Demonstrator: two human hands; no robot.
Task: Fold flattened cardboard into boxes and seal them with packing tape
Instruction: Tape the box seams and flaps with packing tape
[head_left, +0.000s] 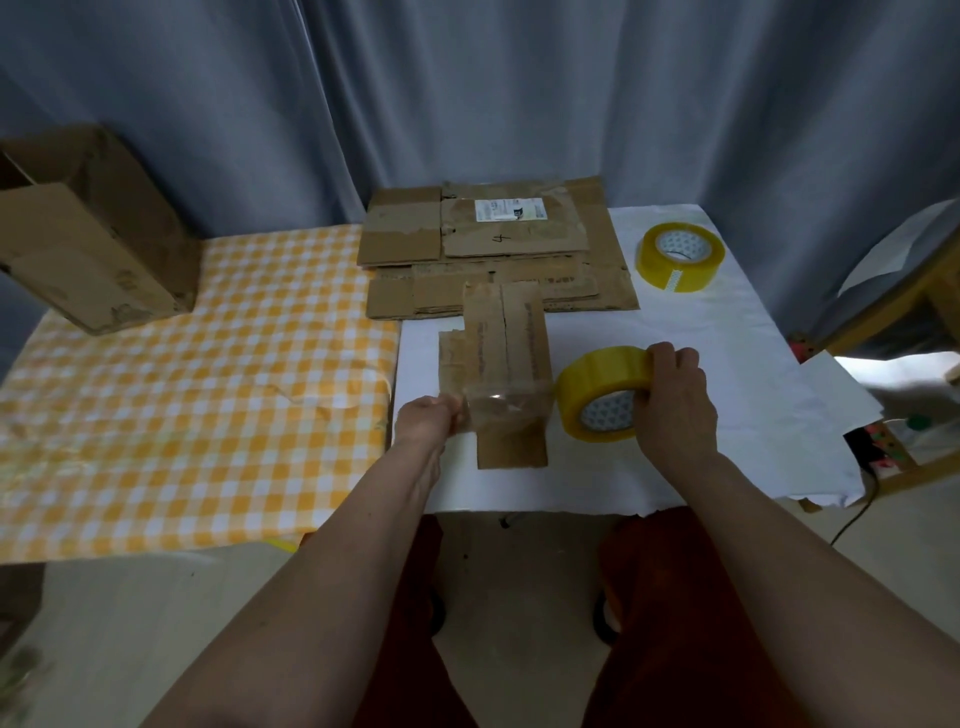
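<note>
Fingers (670, 358) of the right hand (675, 400) curl over the yellow roll of clear packing tape (597, 395), held just right of the small brown folded cardboard box (506, 374); the left hand (428, 418) pinches the pulled-out clear tape strip (498, 402) stretched across that box's near end. Behind the box lies a stack of flattened brown cardboard sheets (493, 249) on the white-covered tabletop (727, 338). Far left of the box stands a large open cardboard carton (93, 234) on yellow checked cloth (182, 389). A second yellow tape roll (680, 257) sits behind and right of the box
</note>
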